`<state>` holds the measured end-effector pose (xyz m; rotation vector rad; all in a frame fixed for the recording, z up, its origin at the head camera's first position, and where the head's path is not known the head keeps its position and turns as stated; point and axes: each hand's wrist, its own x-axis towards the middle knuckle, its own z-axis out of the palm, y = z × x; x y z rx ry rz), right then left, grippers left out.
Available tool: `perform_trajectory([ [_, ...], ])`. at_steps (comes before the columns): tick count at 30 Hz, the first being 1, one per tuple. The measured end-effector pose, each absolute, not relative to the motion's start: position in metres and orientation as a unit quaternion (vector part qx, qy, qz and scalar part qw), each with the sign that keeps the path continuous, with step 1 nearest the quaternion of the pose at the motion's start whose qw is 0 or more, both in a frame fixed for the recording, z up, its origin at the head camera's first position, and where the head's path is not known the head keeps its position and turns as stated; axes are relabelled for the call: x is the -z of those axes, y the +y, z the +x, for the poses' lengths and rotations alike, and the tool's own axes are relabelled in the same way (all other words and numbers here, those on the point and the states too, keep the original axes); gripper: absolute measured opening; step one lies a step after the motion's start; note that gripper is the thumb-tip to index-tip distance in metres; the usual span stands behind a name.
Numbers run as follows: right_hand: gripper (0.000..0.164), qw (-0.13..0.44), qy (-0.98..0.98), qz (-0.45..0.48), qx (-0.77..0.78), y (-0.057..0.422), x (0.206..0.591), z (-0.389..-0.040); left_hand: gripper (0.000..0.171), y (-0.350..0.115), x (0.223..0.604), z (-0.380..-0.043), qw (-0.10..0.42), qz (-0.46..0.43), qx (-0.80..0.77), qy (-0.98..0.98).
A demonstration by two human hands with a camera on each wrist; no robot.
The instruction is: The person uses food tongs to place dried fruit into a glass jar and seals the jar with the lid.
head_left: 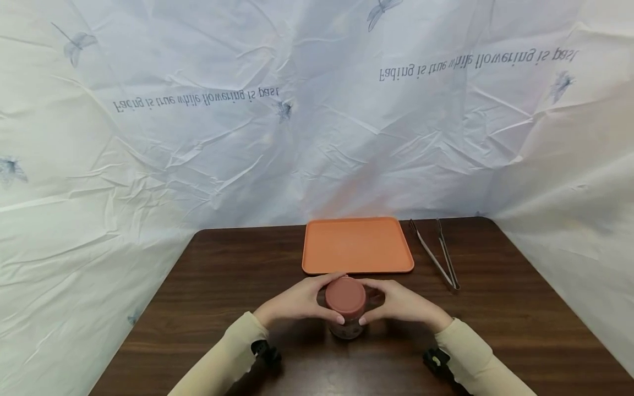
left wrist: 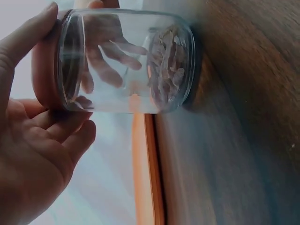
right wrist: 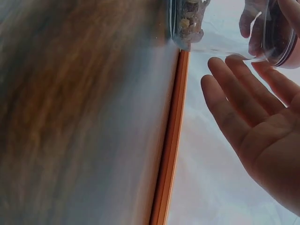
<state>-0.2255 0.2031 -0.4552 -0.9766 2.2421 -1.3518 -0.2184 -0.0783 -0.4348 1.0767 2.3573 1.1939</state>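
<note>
A clear glass jar (left wrist: 133,28) with a reddish-brown lid (head_left: 345,296) stands upright on the dark wooden table in front of the person. Small lumpy brownish pieces (left wrist: 168,65) lie at its bottom; their kind is hard to tell. My left hand (head_left: 302,300) holds the lid from the left, thumb on the near side and fingers round the far side. From the right, my right hand (head_left: 403,303) grips the same lid between thumb and fingers. Through the glass, the left wrist view shows the right hand's spread fingers (left wrist: 105,70). The lid sits on the jar.
Behind the jar lies an orange tray (head_left: 358,246). Metal tongs (head_left: 442,258) rest to the right of it, their joined end toward the person. The wooden table (head_left: 228,269) ends at a pale printed cloth (head_left: 317,137) hanging around the back and sides.
</note>
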Motion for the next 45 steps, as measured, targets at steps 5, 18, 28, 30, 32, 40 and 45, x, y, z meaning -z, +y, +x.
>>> perform_trajectory([
  [5,0.073,0.178,0.795,-0.344,0.466,0.203,0.454,-0.223,0.097,-0.081,0.437,-0.209,0.146,0.333,-0.426,0.829],
  [18,0.071,0.163,0.805,-0.345,0.454,0.204,0.452,-0.225,0.095,-0.075,0.437,-0.193,0.068,0.305,-0.419,0.852],
  [28,0.072,0.172,0.804,-0.349,0.45,0.203,0.449,-0.228,0.084,-0.084,0.436,-0.211,0.119,0.359,-0.436,0.817],
  [30,0.072,0.178,0.802,-0.347,0.452,0.204,0.449,-0.228,0.082,-0.084,0.436,-0.214,0.131,0.367,-0.441,0.808],
  [32,0.072,0.181,0.801,-0.347,0.453,0.206,0.45,-0.228,0.081,-0.083,0.437,-0.217,0.141,0.371,-0.447,0.802],
  [40,0.071,0.187,0.798,-0.348,0.455,0.208,0.45,-0.229,0.082,-0.083,0.437,-0.216,0.145,0.369,-0.446,0.802],
  [45,0.072,0.189,0.8,-0.353,0.447,0.208,0.45,-0.228,0.088,-0.08,0.441,-0.199,0.09,0.35,-0.438,0.823],
])
